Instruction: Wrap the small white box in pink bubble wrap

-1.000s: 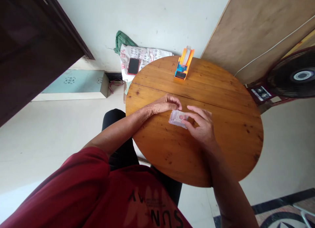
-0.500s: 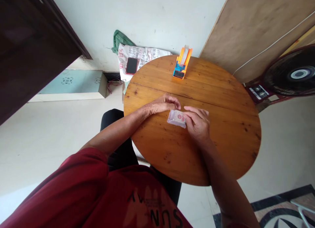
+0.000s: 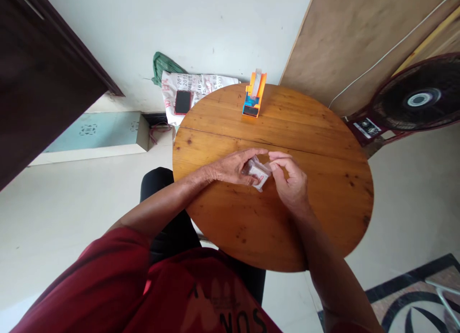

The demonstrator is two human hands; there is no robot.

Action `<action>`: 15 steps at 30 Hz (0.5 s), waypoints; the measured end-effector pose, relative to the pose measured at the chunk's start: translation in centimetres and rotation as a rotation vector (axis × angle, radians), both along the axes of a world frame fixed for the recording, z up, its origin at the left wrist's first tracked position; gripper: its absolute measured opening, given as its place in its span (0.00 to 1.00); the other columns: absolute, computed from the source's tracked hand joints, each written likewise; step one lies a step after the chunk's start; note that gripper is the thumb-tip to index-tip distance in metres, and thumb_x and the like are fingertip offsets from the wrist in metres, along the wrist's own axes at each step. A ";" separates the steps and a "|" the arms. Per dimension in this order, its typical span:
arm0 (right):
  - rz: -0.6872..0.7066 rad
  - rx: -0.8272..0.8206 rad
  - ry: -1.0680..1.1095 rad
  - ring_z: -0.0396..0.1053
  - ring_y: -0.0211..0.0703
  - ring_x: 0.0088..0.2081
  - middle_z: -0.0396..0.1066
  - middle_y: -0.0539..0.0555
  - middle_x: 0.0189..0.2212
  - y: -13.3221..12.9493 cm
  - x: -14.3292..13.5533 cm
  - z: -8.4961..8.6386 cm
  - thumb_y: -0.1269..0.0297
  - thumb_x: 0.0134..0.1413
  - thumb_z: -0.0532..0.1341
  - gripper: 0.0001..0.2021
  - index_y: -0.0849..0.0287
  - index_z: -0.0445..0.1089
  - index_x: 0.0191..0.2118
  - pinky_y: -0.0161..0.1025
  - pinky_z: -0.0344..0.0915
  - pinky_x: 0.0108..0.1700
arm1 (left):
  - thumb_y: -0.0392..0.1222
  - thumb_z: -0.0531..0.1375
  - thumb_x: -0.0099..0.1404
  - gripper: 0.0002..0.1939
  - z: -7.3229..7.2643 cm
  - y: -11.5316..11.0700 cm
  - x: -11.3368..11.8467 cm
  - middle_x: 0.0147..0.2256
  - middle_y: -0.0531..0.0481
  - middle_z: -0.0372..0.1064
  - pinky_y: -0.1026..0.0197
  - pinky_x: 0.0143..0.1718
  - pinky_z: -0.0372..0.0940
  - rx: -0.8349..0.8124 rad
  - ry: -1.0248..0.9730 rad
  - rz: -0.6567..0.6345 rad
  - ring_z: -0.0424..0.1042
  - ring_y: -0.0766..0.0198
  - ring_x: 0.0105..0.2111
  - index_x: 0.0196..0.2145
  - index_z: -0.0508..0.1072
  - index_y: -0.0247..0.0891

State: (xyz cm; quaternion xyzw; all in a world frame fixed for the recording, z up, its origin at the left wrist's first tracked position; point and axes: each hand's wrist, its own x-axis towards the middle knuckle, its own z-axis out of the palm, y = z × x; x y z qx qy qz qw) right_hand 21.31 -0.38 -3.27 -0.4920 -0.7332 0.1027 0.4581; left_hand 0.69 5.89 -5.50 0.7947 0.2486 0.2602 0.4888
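L hand (image 3: 233,167) grips sm. plastic-wrapped pkt (image 3: 260,173), R hand (image 3: 292,179) pinches its film at approx. 2 o'clock, tape dispenser (image 3: 254,94) on surface (image 3: 323,194) at 12 o'clock.

The left hand (image 3: 233,167), earlier beside the plastic packet (image 3: 259,174), now grips its left side; the packet, then flat, is tilted.

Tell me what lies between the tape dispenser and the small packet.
In the head view, wooden tabletop with a dark seam; then, right by the packet, fingers of the left hand cross toward the dispenser side.
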 end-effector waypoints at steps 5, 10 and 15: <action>-0.043 -0.076 0.194 0.76 0.48 0.46 0.77 0.56 0.46 0.1 0.8 0.6 0.63 0.65 0.58 0.06 0.54 0.71 0.36 0.49 0.72 0.50 | 0.47 0.73 0.50 0.54 -0.9 -0.1 0.7 0.59 0.40 0.63 0.50 0.60 0.61 0.080 -0.087 0.012 0.66 0.51 0.56 0.70 0.53 0.43; -0.068 -0.117 0.285 0.77 0.48 0.45 0.76 0.57 0.48 0.1 1.4 0.9 0.61 0.66 0.57 0.07 0.54 0.70 0.37 0.49 0.74 0.49 | 0.45 0.74 0.48 0.61 -1.0 -0.2 0.9 0.63 0.40 0.58 0.48 0.65 0.56 0.074 -0.090 0.007 0.61 0.46 0.63 0.72 0.46 0.45; -0.102 -0.111 0.411 0.77 0.47 0.42 0.78 0.56 0.43 0.7 2.0 0.2 0.60 0.65 0.58 0.08 0.54 0.71 0.36 0.48 0.75 0.46 | 0.46 0.75 0.48 0.63 -0.6 -0.6 0.8 0.69 0.40 0.49 0.47 0.69 0.51 -0.025 -0.107 -0.064 0.55 0.44 0.68 0.73 0.44 0.45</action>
